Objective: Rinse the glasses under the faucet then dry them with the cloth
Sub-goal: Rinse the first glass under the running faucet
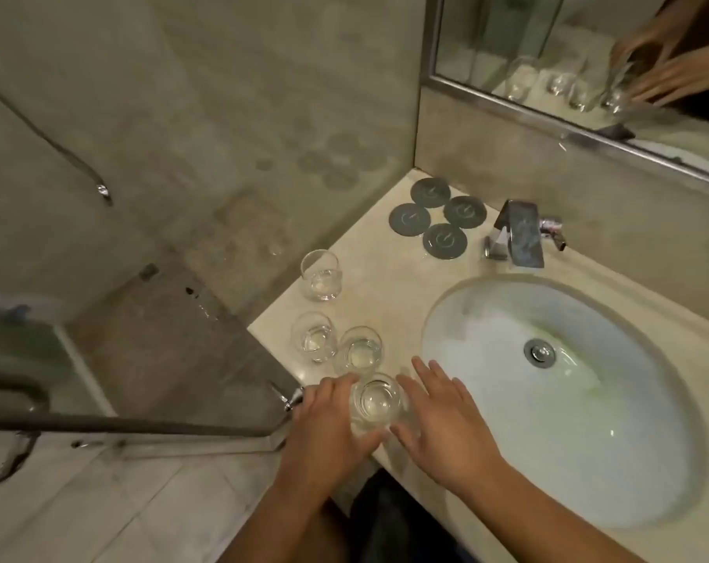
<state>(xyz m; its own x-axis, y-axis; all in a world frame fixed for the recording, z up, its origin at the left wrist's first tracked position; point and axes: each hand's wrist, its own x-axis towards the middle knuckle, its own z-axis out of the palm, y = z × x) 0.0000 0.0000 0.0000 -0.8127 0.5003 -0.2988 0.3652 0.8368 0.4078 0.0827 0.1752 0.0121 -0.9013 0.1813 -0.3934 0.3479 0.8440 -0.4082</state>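
Note:
Several clear glasses stand upright on the beige counter [385,286] left of the sink. The nearest glass [378,402] sits at the counter's front edge between my hands. My left hand [328,420] wraps its left side with fingers and thumb against it. My right hand [442,416] lies just right of it, fingers spread, thumb near the glass base. Three more glasses stand behind: one [361,350], one [314,336] and one farther back [321,275]. The chrome faucet [517,233] stands behind the white basin [556,392]. No cloth is visible.
Several round grey coasters [438,217] lie at the back corner of the counter. A mirror [588,63] hangs above the faucet. A glass shower partition with a metal handle [292,398] borders the counter's left edge.

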